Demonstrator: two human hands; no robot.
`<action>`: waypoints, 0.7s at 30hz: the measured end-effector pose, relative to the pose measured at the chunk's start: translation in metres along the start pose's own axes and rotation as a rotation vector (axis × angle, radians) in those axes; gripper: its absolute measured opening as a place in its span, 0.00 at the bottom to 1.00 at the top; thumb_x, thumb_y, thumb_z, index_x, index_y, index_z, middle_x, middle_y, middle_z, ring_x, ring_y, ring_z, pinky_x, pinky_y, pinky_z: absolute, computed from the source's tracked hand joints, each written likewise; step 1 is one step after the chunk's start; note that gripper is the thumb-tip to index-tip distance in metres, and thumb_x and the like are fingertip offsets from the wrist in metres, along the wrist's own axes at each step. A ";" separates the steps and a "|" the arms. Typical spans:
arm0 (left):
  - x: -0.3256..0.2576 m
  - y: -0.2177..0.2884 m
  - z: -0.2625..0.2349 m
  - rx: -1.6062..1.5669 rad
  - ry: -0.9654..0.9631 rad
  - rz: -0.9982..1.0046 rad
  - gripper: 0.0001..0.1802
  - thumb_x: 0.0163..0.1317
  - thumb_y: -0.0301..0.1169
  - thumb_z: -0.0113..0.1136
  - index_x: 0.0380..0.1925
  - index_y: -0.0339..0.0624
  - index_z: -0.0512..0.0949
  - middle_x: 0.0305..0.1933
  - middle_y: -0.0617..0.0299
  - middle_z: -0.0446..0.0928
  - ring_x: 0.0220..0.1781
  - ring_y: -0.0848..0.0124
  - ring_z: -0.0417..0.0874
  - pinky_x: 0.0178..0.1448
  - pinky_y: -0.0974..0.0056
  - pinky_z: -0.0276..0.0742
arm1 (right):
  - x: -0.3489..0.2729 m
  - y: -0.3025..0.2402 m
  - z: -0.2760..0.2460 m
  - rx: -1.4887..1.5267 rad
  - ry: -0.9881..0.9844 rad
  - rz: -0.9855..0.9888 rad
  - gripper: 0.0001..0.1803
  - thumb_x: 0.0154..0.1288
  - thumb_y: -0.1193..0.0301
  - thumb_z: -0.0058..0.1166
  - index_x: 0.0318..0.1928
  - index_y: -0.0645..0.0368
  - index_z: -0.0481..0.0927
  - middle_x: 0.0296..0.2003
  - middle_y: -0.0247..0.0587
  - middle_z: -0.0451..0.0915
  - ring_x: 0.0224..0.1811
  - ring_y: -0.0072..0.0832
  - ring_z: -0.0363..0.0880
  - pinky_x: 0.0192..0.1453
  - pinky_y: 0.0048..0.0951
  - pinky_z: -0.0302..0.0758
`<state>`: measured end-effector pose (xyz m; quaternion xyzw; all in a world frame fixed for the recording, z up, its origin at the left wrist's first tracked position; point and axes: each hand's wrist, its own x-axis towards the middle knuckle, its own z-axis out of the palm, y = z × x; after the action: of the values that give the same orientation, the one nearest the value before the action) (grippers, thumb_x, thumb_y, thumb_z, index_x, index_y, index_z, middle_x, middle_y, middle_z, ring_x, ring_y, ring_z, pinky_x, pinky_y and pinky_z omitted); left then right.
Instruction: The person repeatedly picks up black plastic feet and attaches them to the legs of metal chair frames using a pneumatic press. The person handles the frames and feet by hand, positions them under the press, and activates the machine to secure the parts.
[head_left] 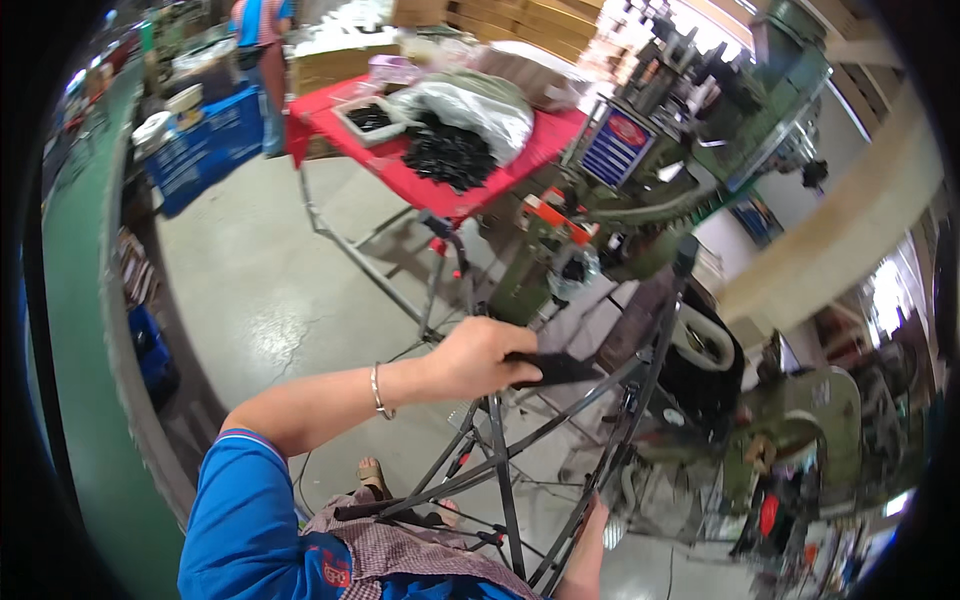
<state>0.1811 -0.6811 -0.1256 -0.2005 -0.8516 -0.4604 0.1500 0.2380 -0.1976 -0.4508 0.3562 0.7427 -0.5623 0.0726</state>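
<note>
Black flat piece [560,368] pinched in the left hand [480,358], fingers curled over its near end, the rest sticking out to the right of the hand. Piece sits above the dark metal frame [500,470], whose crossed bars fan out just below it. Left wrist has a thin silver bracelet [377,390]; blue sleeve [240,500] further back along that arm. Right hand [592,520] shows only as a sliver of forearm below the piece, behind the frame bars; cannot tell whether it is spread or closed or what it touches. Sandalled foot [372,478] on the concrete floor [270,290] below and left of the piece.

Right of the piece: green machine [800,420] with a round wheel guard. Above the piece: another green machine [640,200] with a blue plate on it. Up and left of the piece: red counter [330,115] on thin metal legs, carrying a pile of black parts [450,155], a white sack [480,105] and a small tray [370,118] of dark bits. Far upper left of the piece: blue crate [205,145] and another person [260,30] standing, well apart. Cardboard boxes [520,15] behind the counter.
</note>
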 end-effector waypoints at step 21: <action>0.151 -0.202 0.053 -0.491 0.396 -0.429 0.14 0.59 0.22 0.60 0.46 0.37 0.75 0.33 0.61 0.79 0.32 0.77 0.77 0.36 0.70 0.74 | -0.211 -0.145 -0.137 -0.123 0.674 -0.139 0.25 0.63 0.61 0.61 0.14 0.51 0.63 0.10 0.22 0.60 0.11 0.13 0.54 0.16 0.25 0.47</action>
<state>-0.0519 -0.7055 -0.2340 0.0454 -0.6930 -0.7016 0.1594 0.3443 -0.1868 -0.1808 0.4655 0.7798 -0.3712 -0.1936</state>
